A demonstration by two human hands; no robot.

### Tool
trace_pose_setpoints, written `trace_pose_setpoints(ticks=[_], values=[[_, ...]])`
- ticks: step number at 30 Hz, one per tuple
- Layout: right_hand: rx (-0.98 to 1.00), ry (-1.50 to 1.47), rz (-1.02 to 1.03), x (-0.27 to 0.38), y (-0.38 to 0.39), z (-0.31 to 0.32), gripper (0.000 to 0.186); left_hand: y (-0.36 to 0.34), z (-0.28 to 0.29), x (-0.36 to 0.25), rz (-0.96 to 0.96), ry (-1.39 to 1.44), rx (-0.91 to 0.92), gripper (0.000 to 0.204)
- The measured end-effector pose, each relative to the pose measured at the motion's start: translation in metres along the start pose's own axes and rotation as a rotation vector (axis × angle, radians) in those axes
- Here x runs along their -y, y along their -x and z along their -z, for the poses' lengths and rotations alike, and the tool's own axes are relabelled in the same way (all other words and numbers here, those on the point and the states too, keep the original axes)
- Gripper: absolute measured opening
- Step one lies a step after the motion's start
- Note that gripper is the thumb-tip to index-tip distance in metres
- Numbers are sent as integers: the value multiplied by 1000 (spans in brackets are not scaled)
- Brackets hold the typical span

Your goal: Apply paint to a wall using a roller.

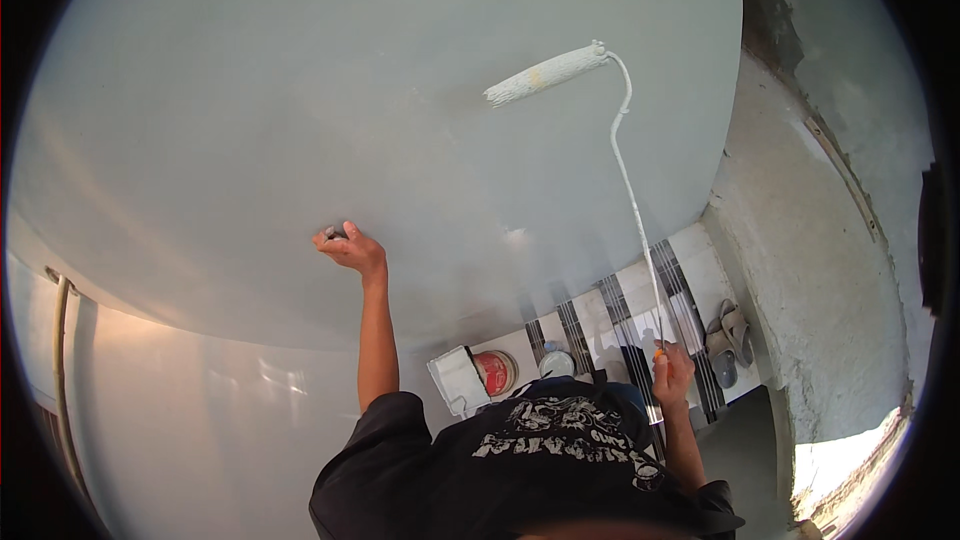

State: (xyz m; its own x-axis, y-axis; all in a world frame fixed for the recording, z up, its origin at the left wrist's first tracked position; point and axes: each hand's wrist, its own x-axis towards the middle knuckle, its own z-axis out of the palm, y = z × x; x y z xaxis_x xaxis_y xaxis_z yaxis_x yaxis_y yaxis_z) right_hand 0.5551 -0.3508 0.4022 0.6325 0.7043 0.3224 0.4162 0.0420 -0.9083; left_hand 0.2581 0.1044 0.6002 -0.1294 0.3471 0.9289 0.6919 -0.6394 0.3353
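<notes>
My right hand (676, 376) is closed around the orange handle of a paint roller (545, 74). Its long bent wire frame is coated in white paint and reaches up to a white, paint-covered sleeve, which lies tilted against or close to the pale grey wall (250, 120). To the left, my left hand (352, 248) is raised beside the same wall with its fingers curled. Something small and dark shows between those fingers, too little of it to name. Whether the sleeve or the left hand touches the wall, I cannot tell.
Below me on a striped tiled floor stand a white paint tray (460, 380), a red can (493, 372) and a round pale-lidded tub (556, 364). A pair of sandals (729, 342) lies at the right. Rough concrete (800, 200) runs along the right side; a pipe (61, 360) stands far left.
</notes>
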Motion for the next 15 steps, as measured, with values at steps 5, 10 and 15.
trace_pose_setpoints(ticks=[5,10,15], values=[[62,-95,194,40,-44,-54,11,-1,6,6,-92,-11,15,36],[96,-279,236,87,-93,-104,7,-5,21,1,-26,41,95,40],[94,-361,128,133,-133,-144,13,-11,40,-16,38,200,212,43]])
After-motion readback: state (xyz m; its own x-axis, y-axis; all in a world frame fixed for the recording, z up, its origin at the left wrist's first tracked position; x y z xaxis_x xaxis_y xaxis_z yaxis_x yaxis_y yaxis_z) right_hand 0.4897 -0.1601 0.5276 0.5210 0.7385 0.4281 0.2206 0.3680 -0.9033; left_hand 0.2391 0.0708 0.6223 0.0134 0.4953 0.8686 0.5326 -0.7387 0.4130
